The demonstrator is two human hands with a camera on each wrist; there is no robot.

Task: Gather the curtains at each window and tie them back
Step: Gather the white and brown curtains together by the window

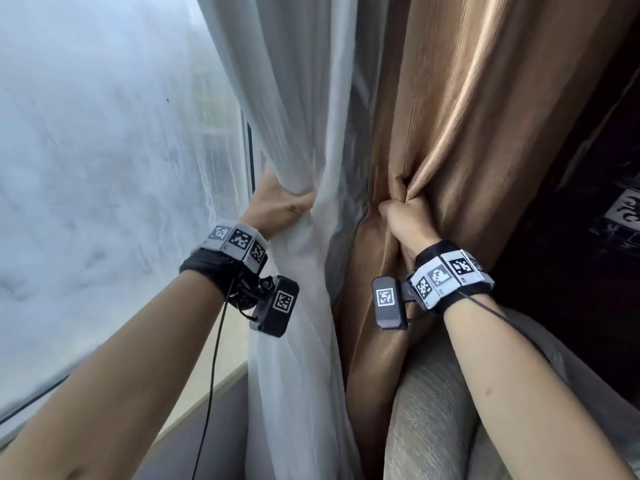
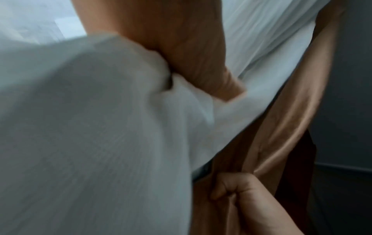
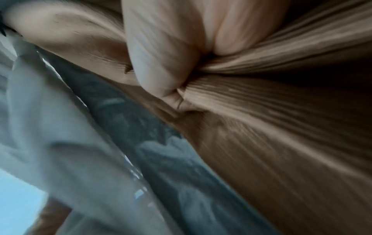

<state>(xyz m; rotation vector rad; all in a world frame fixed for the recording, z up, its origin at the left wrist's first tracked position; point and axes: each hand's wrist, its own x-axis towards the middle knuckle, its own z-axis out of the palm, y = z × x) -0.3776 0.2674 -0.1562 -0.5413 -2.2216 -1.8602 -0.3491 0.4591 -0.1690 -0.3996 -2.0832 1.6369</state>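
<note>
A white sheer curtain point(image 1: 298, 98) hangs beside a shiny brown curtain point(image 1: 467, 109) at the right side of the window. My left hand point(image 1: 280, 199) grips the gathered sheer curtain point(image 2: 100, 127) from its window side, thumb in front and fingers hidden behind the cloth. My right hand point(image 1: 405, 216) is a fist bunching a fold of the brown curtain point(image 3: 281, 127) at about the same height. The left wrist view shows my left hand point(image 2: 191, 55) on the white cloth and my right hand point(image 2: 237, 190) holding the brown curtain point(image 2: 292, 111). The right wrist view, blurred, shows my right hand point(image 3: 169, 66).
A hazy window pane point(image 1: 104, 168) fills the left, with a pale sill point(image 1: 221, 386) below it. A grey upholstered sofa arm point(image 1: 433, 410) sits under my right forearm. Dark patterned furniture or wall point(image 1: 606, 237) stands at the right.
</note>
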